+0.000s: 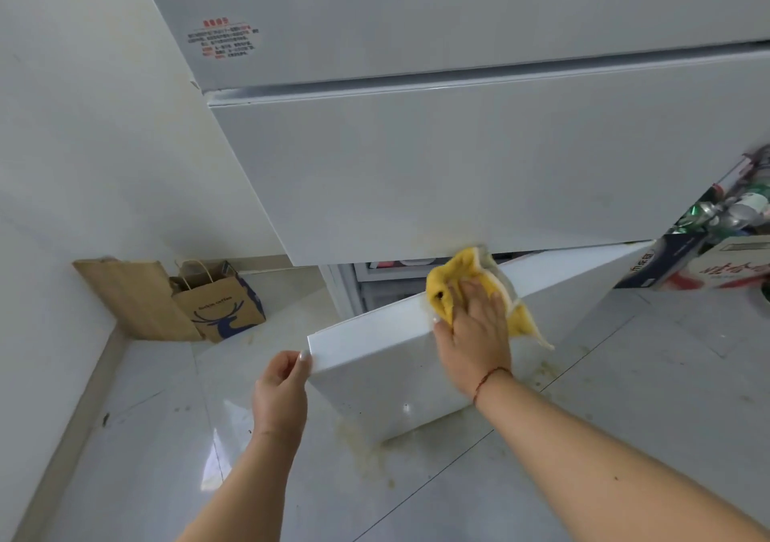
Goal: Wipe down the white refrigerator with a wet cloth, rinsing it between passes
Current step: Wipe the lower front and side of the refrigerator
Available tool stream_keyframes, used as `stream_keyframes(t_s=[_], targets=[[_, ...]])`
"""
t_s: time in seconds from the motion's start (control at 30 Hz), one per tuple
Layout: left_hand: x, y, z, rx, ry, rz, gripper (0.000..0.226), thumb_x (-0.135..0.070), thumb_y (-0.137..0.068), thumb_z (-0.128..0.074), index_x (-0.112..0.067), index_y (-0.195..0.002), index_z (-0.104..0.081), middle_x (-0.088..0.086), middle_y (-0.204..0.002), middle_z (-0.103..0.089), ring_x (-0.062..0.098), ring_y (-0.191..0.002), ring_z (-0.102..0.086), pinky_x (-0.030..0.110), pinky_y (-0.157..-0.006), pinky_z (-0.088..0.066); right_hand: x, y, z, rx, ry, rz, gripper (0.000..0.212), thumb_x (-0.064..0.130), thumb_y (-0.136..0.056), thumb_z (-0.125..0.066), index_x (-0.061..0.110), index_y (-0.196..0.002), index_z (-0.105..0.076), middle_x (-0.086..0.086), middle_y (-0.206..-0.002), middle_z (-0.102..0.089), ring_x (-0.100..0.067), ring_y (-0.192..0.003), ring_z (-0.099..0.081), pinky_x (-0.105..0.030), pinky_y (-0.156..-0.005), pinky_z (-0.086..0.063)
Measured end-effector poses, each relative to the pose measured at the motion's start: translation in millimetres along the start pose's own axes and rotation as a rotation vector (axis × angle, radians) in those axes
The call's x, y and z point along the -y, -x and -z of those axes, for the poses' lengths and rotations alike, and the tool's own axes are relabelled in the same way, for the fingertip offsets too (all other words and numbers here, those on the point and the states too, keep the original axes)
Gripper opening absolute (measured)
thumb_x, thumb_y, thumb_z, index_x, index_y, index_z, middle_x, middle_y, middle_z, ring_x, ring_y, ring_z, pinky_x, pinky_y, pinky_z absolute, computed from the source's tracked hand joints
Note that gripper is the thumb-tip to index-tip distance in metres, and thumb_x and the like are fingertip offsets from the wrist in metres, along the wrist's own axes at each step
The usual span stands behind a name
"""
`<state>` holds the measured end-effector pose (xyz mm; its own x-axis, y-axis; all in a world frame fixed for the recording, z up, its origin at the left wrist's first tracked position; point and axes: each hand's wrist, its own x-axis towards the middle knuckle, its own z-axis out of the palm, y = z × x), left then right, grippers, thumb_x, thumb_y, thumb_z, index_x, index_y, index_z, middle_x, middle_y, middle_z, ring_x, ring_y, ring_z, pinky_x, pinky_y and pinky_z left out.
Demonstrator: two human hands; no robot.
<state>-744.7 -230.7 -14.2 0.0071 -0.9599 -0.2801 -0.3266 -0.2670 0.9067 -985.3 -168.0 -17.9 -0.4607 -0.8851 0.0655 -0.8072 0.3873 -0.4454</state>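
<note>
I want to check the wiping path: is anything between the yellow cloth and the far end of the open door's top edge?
Nothing visible. The right hand presses the cloth on the door edge, bare toward the hinge.

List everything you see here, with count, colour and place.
refrigerator: one, white, centre
bottom door: one, white, swung open
cloth: one, yellow, on the door's top edge
paper bag: one, brown with blue print, floor corner left
flat cardboard: one, brown, against the left wall
boxes: some, printed, right edge
floor stains: yellowish, below the door
left hand: grips the door corner
right hand: presses the cloth
</note>
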Motion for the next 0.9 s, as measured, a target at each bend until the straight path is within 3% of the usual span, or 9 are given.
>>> stream_keyframes(t_s=[0.13,0.27,0.4,0.63,0.73,0.8,0.9], targets=[[3.3,-9.3,1.6,-0.002,0.052,-0.014,0.028,-0.018,-0.101,-0.046,-0.007,-0.084,-0.065,0.011,-0.078,-0.052,0.022,-0.075,-0.045,0.034,-0.069,-0.037,67.0,22.4,-33.3,0.113,-0.097,0.236,0.066,0.047,-0.09,-0.023,0.02,-0.149,-0.033,-0.007,-0.155,-0.03,-0.025,-0.147,-0.018,-0.043,-0.12,-0.004],[6.9,-20.1,0.5,0.03,0.087,-0.034,0.018,-0.009,-0.095,-0.053,-0.012,-0.09,-0.069,0.015,-0.083,-0.065,0.02,-0.081,-0.058,0.036,-0.075,-0.047,107.7,33.2,-54.8,0.245,-0.048,0.475,0.057,0.046,-0.099,-0.025,0.03,-0.153,-0.017,0.003,-0.162,-0.008,-0.015,-0.149,0.004,-0.04,-0.12,0.008],[15.0,-24.7,-4.3,-0.026,0.01,-0.063,0.026,-0.024,-0.101,-0.046,-0.015,-0.083,-0.062,0.015,-0.078,-0.056,0.025,-0.077,-0.05,0.037,-0.071,-0.043,77.9,13.7,-42.4,0.22,-0.015,0.582,0.054,0.04,-0.098,-0.033,0.031,-0.15,-0.028,0.005,-0.159,-0.022,-0.012,-0.148,-0.008,-0.031,-0.12,0.005],[21.4,-31.3,-11.4,-0.117,-0.08,-0.113,0.031,-0.032,-0.105,-0.037,-0.015,-0.087,-0.057,0.003,-0.079,-0.049,0.024,-0.081,-0.048,0.036,-0.07,-0.036,-46.7,-8.1,9.7,0.071,-0.043,0.267,0.059,0.049,-0.095,-0.026,0.024,-0.148,-0.034,-0.001,-0.154,-0.035,-0.019,-0.145,-0.023,-0.039,-0.119,-0.016],[20.1,-34.2,-15.5,-0.146,-0.093,-0.126,0.034,-0.032,-0.105,-0.034,-0.012,-0.093,-0.059,0.008,-0.083,-0.054,0.027,-0.082,-0.049,0.039,-0.073,-0.039,-88.2,-12.0,30.7,-0.017,-0.042,0.176,0.057,0.057,-0.095,-0.025,0.034,-0.147,-0.025,-0.001,-0.153,-0.036,-0.021,-0.143,-0.026,-0.029,-0.118,-0.011],[14.0,-36.5,-18.7,-0.168,-0.073,-0.131,0.035,-0.031,-0.105,-0.033,-0.01,-0.093,-0.058,0.009,-0.085,-0.054,0.027,-0.081,-0.048,0.038,-0.072,-0.04,-107.0,-12.9,34.6,-0.072,-0.086,0.13,0.057,0.057,-0.094,-0.028,0.036,-0.147,-0.022,-0.001,-0.153,-0.034,-0.02,-0.143,-0.026,-0.035,-0.117,-0.02],[-0.1,-50.4,-23.0,-0.206,-0.083,-0.14,0.031,-0.027,-0.105,-0.034,-0.011,-0.091,-0.056,0.006,-0.089,-0.047,0.021,-0.084,-0.043,0.034,-0.076,-0.037,-119.5,-7.9,24.8,-0.212,-0.205,0.066,0.065,0.06,-0.095,-0.025,0.023,-0.148,-0.033,-0.003,-0.152,-0.035,-0.018,-0.138,-0.031,-0.034,-0.111,-0.029]])
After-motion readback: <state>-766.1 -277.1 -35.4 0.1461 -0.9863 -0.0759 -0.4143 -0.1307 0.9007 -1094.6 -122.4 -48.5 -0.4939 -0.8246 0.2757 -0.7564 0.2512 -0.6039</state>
